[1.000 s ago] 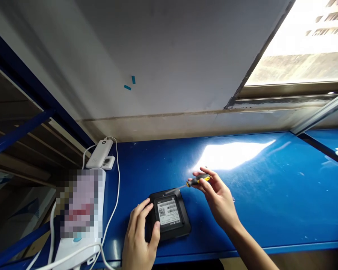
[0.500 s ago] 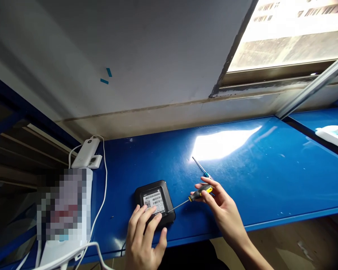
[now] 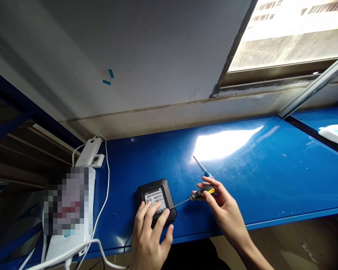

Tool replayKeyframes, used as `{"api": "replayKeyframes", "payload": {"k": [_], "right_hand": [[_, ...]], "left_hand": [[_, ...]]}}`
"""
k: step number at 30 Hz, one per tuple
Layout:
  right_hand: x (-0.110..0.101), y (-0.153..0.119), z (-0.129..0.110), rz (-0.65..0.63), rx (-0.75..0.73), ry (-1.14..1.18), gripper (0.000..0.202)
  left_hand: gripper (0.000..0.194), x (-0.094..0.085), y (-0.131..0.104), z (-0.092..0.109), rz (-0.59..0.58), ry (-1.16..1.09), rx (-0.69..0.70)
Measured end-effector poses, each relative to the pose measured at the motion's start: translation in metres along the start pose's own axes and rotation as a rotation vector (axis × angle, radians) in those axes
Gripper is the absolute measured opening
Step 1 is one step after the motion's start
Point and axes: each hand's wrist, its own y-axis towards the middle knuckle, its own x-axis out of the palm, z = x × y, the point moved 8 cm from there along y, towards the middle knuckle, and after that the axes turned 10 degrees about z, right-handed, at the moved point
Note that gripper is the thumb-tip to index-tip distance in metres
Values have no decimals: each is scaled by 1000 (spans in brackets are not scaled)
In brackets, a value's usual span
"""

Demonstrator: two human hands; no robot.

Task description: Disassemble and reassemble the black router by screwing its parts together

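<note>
A black square device (image 3: 141, 194) with rounded corners and a white barcode label (image 3: 156, 195) lies on the blue table. My left hand (image 3: 151, 232) rests on its near part, fingers spread over the label's lower edge. My right hand (image 3: 225, 208) grips a screwdriver (image 3: 200, 192) by its black and yellow handle. Its thin shaft slants left, and the tip meets the device near its right edge; the exact contact is too small to make out. Just beyond my right hand lies a second screwdriver (image 3: 202, 166) with a blue handle, partly hidden by the fingers.
On the left of the blue table (image 3: 270, 168) stand a white power bank-like box (image 3: 88, 152) and a white power strip (image 3: 87, 210), partly pixelated, with white cables (image 3: 106, 187). A tiny dark piece (image 3: 114, 215) lies left of the device. Wall and window are behind.
My left hand has shifted slightly right over the device and covers more of the label's lower edge. The screwdriver stays at the device's right edge. The whole view has moved a little.
</note>
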Motion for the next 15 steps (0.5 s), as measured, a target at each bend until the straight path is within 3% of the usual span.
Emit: {"api": "replayKeyframes", "payload": {"k": [5,11,15], "right_hand": [[-3,-7,-15,34,-60,16,47],[-8,-6,-22,216,-129,69,43],[-4,-1,-20,236,-24,152,49]], "left_hand": [[31,1,-1,4,4,11,12],[29,3,1,5,-3,17,59],[26,4,5,4,-11,4,62]]}}
